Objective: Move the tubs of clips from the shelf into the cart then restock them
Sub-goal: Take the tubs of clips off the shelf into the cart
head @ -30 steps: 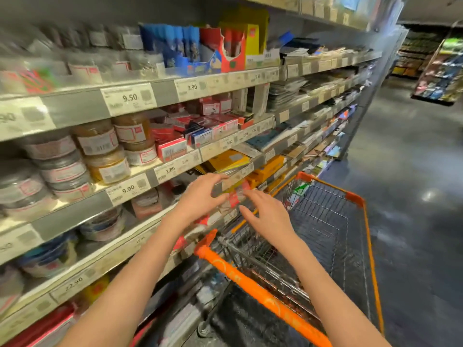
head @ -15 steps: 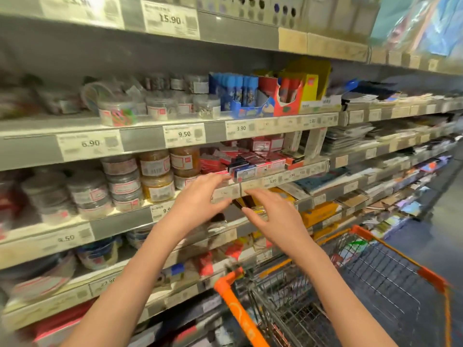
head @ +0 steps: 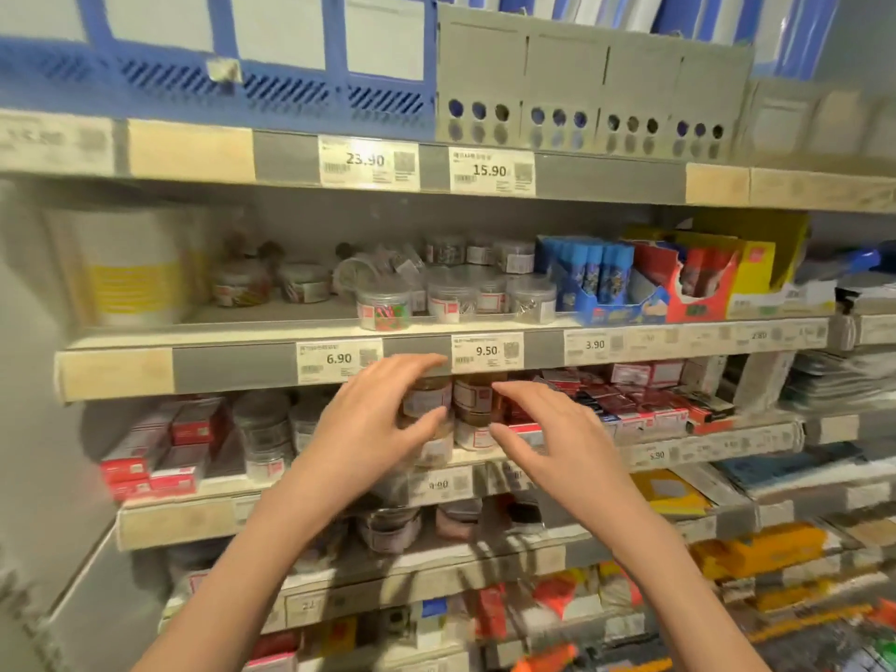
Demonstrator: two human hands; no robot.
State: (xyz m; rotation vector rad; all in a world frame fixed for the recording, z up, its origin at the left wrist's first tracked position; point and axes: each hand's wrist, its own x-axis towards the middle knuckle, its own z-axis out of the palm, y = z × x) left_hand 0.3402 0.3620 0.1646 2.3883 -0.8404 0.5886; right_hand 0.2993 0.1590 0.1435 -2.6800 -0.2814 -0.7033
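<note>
Tall store shelving [head: 310, 366] fills the whole view, grey-faced tiers with pale price strips along each front edge. A plain grey side panel [head: 34, 429] closes the unit on the left.

Top tier: blue slotted file trays [head: 208, 84] beside grey cardboard file boxes [head: 596, 89] with round holes.

Next tier down: a white and yellow roll [head: 131, 274] at far left, clear tubs of clips [head: 451, 298] grouped mid-shelf, one with coloured clips [head: 385, 310] at the front edge. Right of them, blue [head: 589, 278] and red display boxes [head: 693, 283].

Tier below: stacked brown-tinted tubs [head: 472, 405] at centre, clear tubs [head: 264, 434] to their left, small red and white boxes [head: 160, 453] further left and more [head: 645, 405] to the right. Price tags read 6.90 [head: 338, 359] and 9.50 [head: 486, 351].

Lower tiers blurred; yellow packets [head: 761, 550] at right.

Left hand [head: 373, 424]: fingers spread and loosely bent just in front of the brown tubs, holding nothing; contact unclear. Right hand [head: 548, 434]: fingers likewise spread, reaching at the same stack, nothing in it.
</note>
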